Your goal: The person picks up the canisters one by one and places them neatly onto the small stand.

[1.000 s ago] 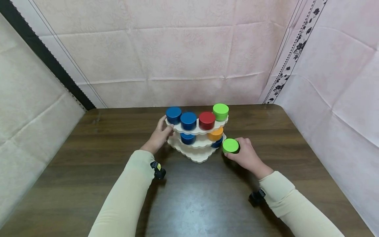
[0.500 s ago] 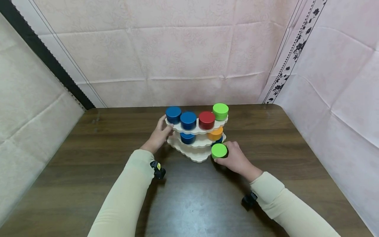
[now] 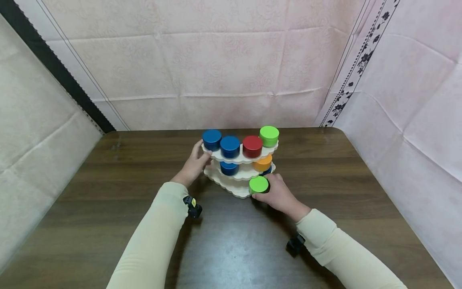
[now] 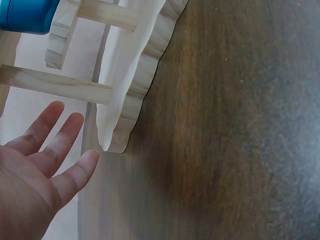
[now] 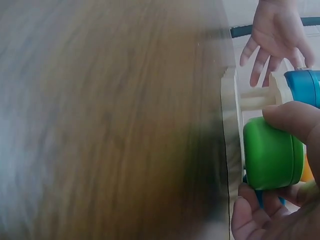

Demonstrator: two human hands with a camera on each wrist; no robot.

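A white, scalloped three-tier wooden stand (image 3: 236, 188) stands near the table's far side. My left hand (image 3: 193, 165) pinches the left edge of its top tier with thumb and forefinger; the other fingers spread straight in the left wrist view. Gripped between thumb and fingers of my right hand (image 3: 279, 196) is a green round lidded jar (image 3: 258, 184), at the bottom tier's front right. Whether its base touches the tier cannot be told. Two blue jars (image 3: 229, 147), a red jar (image 3: 252, 147) and another green jar (image 3: 269, 136) occupy the top tier.
The middle tier bears a blue jar (image 3: 229, 168) and an orange jar (image 3: 262, 163). Lower right, another blue jar (image 3: 267, 171) is partly hidden. The brown wooden table (image 3: 144, 160) meets cloth-covered walls (image 3: 216, 68) at the back and sides.
My right hand has carried the green jar leftward from beside the stand to the front right of the bottom tier. My left hand has stayed at the top tier.
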